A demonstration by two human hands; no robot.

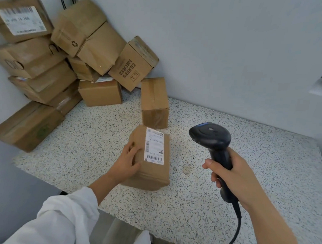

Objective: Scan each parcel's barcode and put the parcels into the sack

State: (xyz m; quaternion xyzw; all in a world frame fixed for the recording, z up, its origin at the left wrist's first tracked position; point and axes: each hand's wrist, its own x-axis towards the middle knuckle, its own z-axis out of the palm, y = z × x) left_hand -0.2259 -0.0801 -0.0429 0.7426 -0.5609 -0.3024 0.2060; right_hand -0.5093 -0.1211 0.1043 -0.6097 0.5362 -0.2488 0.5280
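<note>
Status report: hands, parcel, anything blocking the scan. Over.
Left hand holds parcel on table, label up. Right hand grips scanner, raised beside it. Barcode uncovered, nothing in the way.

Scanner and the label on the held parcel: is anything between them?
Nothing visible. The right hand holds the scanner beside the parcel; the label faces up, uncovered. The left hand grips the parcel's left side, clear of the label.

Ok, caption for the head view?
The left hand holds a labelled parcel on the table; right hand grips the scanner.
</note>
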